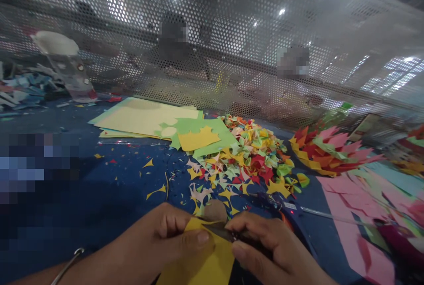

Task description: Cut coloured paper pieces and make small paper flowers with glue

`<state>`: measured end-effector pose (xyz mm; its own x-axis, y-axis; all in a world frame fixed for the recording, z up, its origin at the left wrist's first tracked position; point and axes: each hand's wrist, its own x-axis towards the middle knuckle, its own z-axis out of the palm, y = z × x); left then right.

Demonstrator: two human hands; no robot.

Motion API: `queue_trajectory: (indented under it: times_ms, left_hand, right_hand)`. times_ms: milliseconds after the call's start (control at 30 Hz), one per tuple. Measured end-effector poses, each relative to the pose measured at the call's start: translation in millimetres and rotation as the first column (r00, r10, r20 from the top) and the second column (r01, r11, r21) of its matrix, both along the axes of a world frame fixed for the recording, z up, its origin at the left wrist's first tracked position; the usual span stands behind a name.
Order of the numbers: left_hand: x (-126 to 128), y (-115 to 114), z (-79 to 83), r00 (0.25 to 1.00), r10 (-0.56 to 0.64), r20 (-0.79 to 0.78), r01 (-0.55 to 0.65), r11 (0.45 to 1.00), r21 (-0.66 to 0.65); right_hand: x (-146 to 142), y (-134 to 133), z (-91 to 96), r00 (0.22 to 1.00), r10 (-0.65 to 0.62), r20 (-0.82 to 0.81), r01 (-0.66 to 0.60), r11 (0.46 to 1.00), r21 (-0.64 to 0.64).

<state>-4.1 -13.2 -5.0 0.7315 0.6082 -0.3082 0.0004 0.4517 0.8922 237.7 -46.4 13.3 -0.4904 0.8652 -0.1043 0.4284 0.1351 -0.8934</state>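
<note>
My left hand [182, 236] pinches a sheet of yellow paper [202, 267] near its top edge, the thumb lying on its face. My right hand [265, 245] is closed around a pair of scissors [218, 232]; their dark blades lie across the top of the yellow paper, and the handles are mostly hidden in my fingers. Just beyond the blades is a rounded beige-brown piece [215, 211] that I cannot identify. A dark blue glue gun [281, 205] with a red light lies past my right hand, a clear glue stick [327, 213] in its back.
Ahead is a heap of colourful paper cuttings [251, 152]. Stacked paper sheets [135, 117] lie left of it, a folded-paper flower [331, 150] to its right. Pink paper strips [351, 214] cover the right side. A plastic bottle [74, 73] stands far left, before a perforated screen [212, 51].
</note>
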Motion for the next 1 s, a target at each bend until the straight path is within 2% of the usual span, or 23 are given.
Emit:
queue_trajectory:
  times_ms: [133, 300, 467, 667, 867, 1000]
  left_hand:
    - [1.3, 0.9, 0.0, 0.999, -0.031, 0.020, 0.031, 0.999, 0.033]
    - [-0.3, 0.2, -1.3, 0.999, -0.047, -0.004, 0.047, 0.999, 0.004]
    - [0.3, 0.2, -3.2, 0.997, -0.064, 0.045, 0.064, 0.998, -0.004]
    - [-0.2, -0.2, -0.5, 0.998, -0.061, 0.002, 0.061, 0.998, -0.024]
    - [2.1, 1.6, 3.7, 0.997, -0.072, 0.007, 0.073, 0.996, -0.048]
    - [4.7, 2.2, 5.9, 0.993, -0.109, -0.037, 0.108, 0.994, -0.007]
  right_hand:
    - [-0.3, 0.8, -2.1, 1.000, 0.016, 0.002, -0.016, 1.000, 0.016]
    - [-3.1, 1.3, 1.4, 1.000, 0.002, -0.003, -0.002, 1.000, 0.019]
    - [-3.1, -0.1, 0.6, 1.000, -0.012, 0.012, 0.012, 1.000, 0.029]
    - [-3.6, 0.1, 4.3, 1.000, -0.002, -0.018, 0.002, 1.000, 0.010]
    - [-1.4, 0.2, 0.3, 1.000, -0.003, -0.013, 0.003, 1.000, 0.013]
    - [-2.1, -0.2, 0.3, 1.000, -0.007, 0.007, 0.007, 0.999, 0.037]
